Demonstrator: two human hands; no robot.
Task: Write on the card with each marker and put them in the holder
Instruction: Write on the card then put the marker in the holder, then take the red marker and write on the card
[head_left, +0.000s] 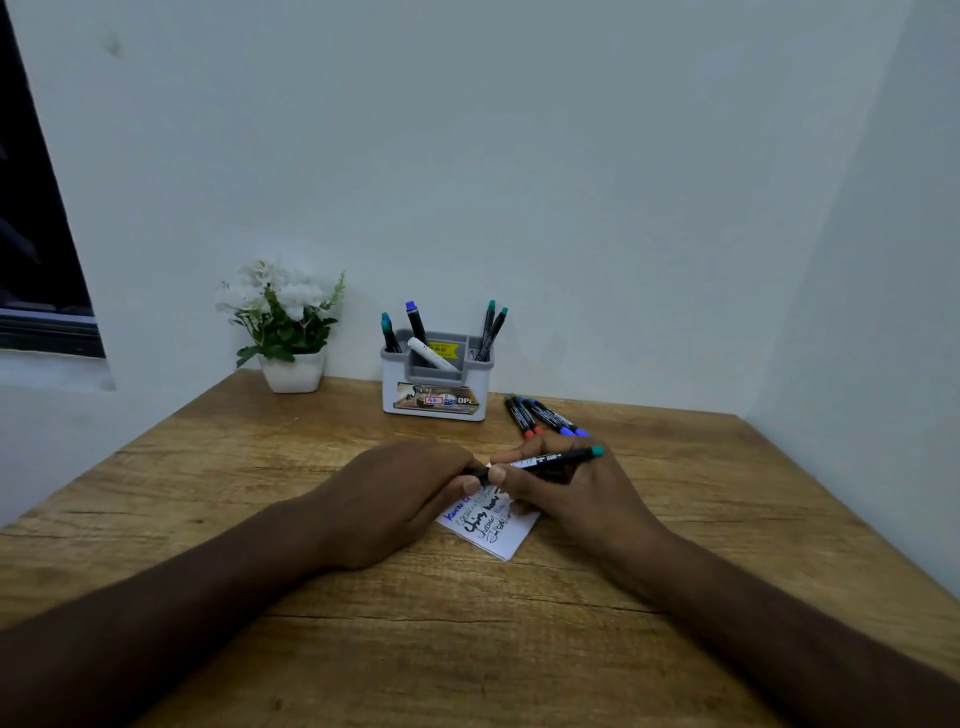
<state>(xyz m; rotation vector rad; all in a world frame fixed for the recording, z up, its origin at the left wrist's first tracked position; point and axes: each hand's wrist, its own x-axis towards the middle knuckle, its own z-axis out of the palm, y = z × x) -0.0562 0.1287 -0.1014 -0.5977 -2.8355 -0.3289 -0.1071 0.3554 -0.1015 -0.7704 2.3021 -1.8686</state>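
A white card (501, 535) with several lines of handwriting lies on the wooden desk (260, 467), partly under both hands. My right hand (571, 499) grips a black marker (550, 459) with a green end, lying almost level above the card. My left hand (400, 493) pinches the marker's other end; whether that is its cap I cannot tell. The grey-and-white holder (436, 384) stands at the back by the wall, with several markers upright in it. Several loose markers (540, 415) with red and blue ends lie to the holder's right.
A small white pot of white flowers (288, 332) stands at the back left of the desk. Walls close in behind and on the right. A dark window (36, 234) is at the far left.
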